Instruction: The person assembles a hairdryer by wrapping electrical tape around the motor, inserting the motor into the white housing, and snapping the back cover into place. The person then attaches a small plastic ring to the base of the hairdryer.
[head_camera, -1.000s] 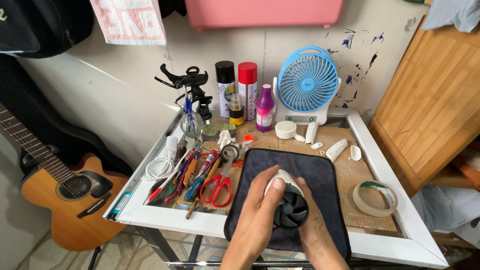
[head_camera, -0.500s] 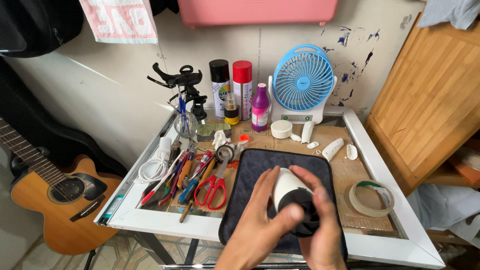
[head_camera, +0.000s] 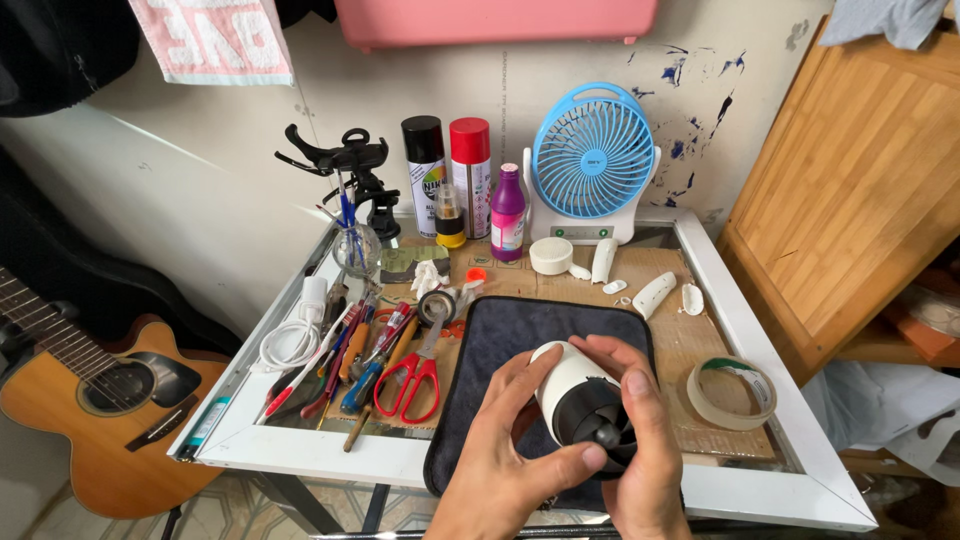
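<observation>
Cluttered table (head_camera: 760, 330), both hands cupping small fan (head_camera: 585, 410)

From my feed the scene is evenly bright with soft daylight, strongest on the wall (head_camera: 250, 230) at upper left, where a pale diagonal band falls. Shadows are faint. The white table frame (head_camera: 760, 330) shows mild glare. Focus is sharp throughout; I see wide-angle bending toward the edges, notably at the guitar (head_camera: 90, 400).
</observation>
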